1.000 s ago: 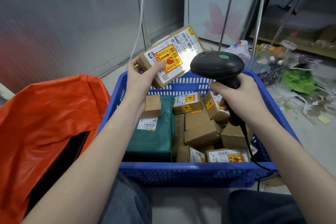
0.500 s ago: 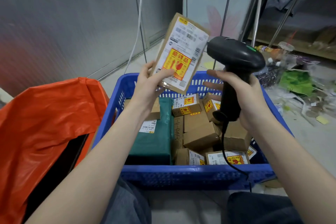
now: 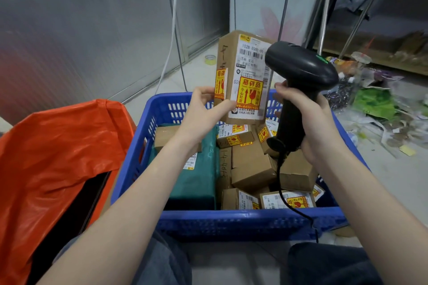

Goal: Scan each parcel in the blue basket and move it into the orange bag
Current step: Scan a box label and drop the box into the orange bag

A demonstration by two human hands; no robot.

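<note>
Head view: a person's left hand (image 3: 203, 111) grips a cardboard parcel (image 3: 245, 76) upright above the far rim of the blue basket (image 3: 243, 222), thumb on its labelled face, where a yellow-and-red fragile sticker shows. The right hand (image 3: 310, 122) is wrapped around the handle of a black barcode scanner (image 3: 298, 71), whose head overlaps the parcel's right edge. The two hands are apart, each clamped on its own item. Inside the basket lie more cardboard parcels (image 3: 252, 166) and a green package (image 3: 199, 173). The orange bag (image 3: 58, 145) sits just left of the basket, mouth open.
</note>
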